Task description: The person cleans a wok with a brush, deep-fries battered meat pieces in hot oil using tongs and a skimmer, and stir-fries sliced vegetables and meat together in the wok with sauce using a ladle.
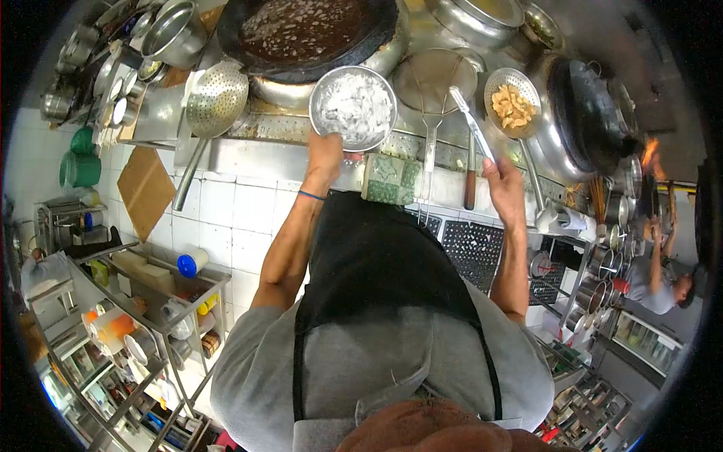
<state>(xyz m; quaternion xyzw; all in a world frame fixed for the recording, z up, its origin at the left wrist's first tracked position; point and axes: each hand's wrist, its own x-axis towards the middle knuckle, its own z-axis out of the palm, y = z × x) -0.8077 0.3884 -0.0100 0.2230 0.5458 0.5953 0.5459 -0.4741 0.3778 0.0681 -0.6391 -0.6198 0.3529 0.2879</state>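
My left hand point(324, 157) is closed on the near rim of a round metal bowl point(313, 109). Pieces coated in white, floury-looking stuff point(354, 109) lie in the bowl. My right hand point(505, 187) grips a pair of metal tongs point(473, 123), its tips pointing up and away from me. Just right of the tongs, a perforated skimmer point(492, 84) holds golden fried pieces point(512, 106). Between my hands rests a round mesh strainer point(433, 79) with a long handle. Beyond the bowl, a large wok point(232, 30) holds dark, bubbling oil point(301, 30).
Another perforated ladle point(218, 98) lies at the left, its handle over the counter edge. A green patterned box point(390, 179) sits at the front edge. A dark wok point(584, 113) stands at right. Flames point(650, 153) rise near another person point(654, 282) at far right.
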